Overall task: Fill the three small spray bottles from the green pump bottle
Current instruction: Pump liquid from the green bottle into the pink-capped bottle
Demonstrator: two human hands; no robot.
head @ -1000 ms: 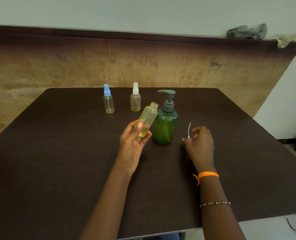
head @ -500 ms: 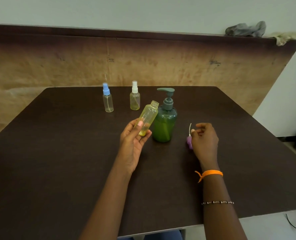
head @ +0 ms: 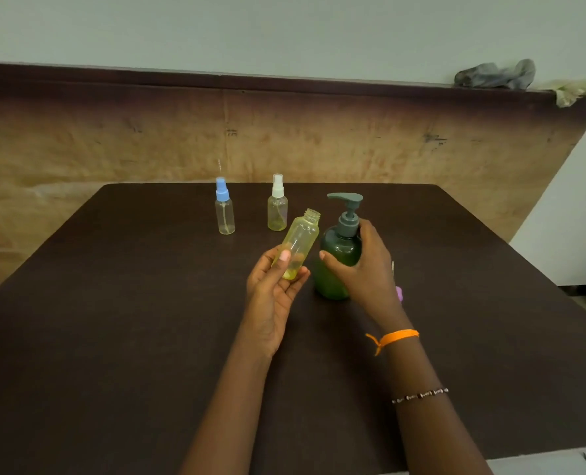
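head view: an uncapped bottle (head: 301, 241) is held tilted by the left hand (head: 273, 292); the pump bottle (head: 337, 258) on the tabletop (head: 120, 323) is gripped by right fingers (head: 367, 231), a purple cap (head: 400, 293) mostly hidden behind.

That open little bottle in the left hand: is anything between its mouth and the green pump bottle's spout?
Nothing visible. The uncapped bottle, tilted in the left hand, has its open neck just left of and below the spout of the green pump bottle, with only air between. The right hand grips the pump bottle's far side, clear of that gap.
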